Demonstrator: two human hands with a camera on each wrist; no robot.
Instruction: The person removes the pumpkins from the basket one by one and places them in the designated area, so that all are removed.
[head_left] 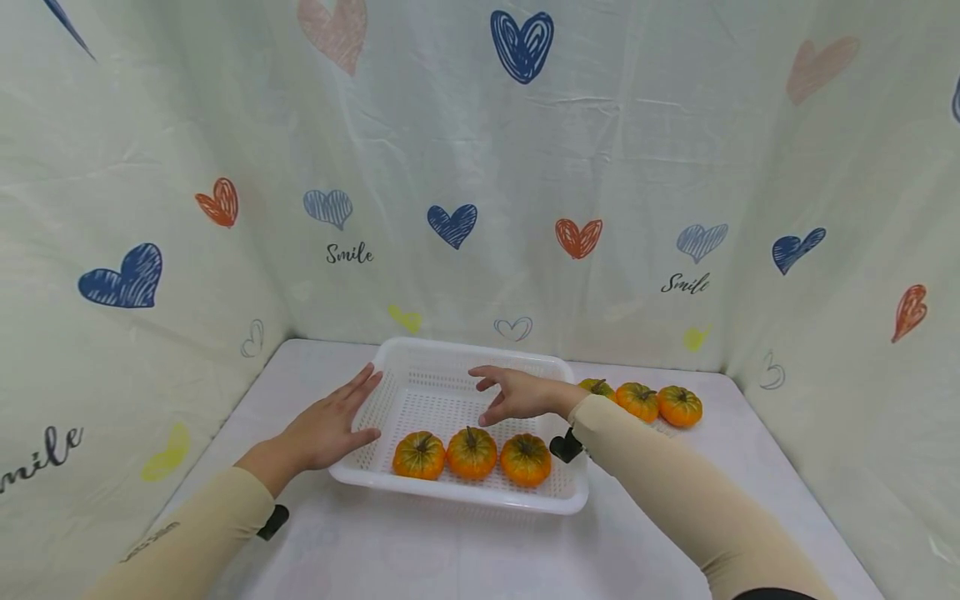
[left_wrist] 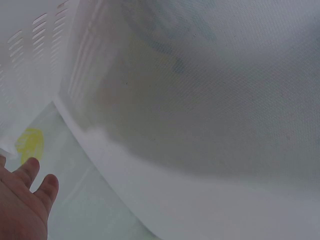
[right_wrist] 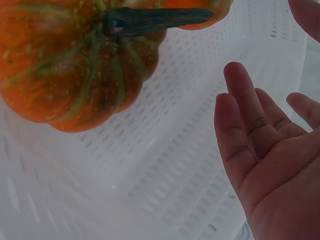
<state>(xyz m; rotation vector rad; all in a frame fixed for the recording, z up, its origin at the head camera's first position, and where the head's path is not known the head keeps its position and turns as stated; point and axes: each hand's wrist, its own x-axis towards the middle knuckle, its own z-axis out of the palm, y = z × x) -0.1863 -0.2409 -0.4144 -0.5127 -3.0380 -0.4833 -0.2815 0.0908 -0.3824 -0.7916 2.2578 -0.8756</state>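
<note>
Inspected: one white perforated plastic basket (head_left: 450, 491), standing on the white tabletop (head_left: 450, 554) near its back edge and set slightly askew. Contents: three small orange-and-green pumpkins in a row along the basket's near side, recorded as the left pumpkin (head_left: 419, 457), the middle pumpkin (head_left: 472, 455) and the right pumpkin (head_left: 526, 462), each resting stem up on the slotted floor. A further trio of pumpkins (head_left: 637, 403) lies on the tabletop just beyond the basket's right side, the leftmost of them partly hidden by the right forearm. The left hand (head_left: 330, 429) is at the basket's left rim; its grip is spread, fingers extended and thumb held away (whether the fingertips bear on the rim cannot be confirmed). The right hand (head_left: 520, 394) is over the basket's interior, behind the middle and right pumpkins; its grip is spread, fingers slightly bent, and the right wrist view shows them apart from the nearest pumpkin. Both arms wear beige sleeves (head_left: 675, 479), with a dark device (head_left: 566, 447) visible at each wrist. Surroundings: a pale curtain (head_left: 480, 150) on the back and sides, printed with hearts and the word "Smile".
</note>
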